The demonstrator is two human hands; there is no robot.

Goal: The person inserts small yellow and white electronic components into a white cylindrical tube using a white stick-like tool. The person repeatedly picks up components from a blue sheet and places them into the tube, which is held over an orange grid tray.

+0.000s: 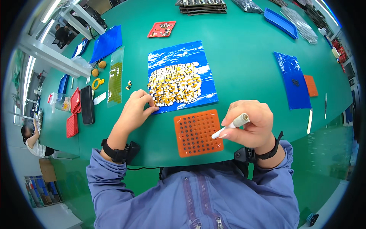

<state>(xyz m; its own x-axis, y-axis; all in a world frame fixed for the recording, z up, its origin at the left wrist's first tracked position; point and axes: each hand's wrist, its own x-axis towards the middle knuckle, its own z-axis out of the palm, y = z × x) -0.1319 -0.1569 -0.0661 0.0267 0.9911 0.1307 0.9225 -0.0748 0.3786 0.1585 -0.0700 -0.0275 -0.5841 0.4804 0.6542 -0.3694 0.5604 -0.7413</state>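
Black-dotted orange tray [177, 134], white-and-yellow pieces [176, 84], bright blue sheet [209, 93], green tabletop [244, 57].

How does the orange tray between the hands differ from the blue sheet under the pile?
The orange tray has rows of holes, whereas the blue sheet shows none. The tray looks smaller than the sheet. The tray holds dark round parts; the sheet bears white-and-yellow pieces. Both lie on the green table.

Bright — glare on blue sheet [177, 55]
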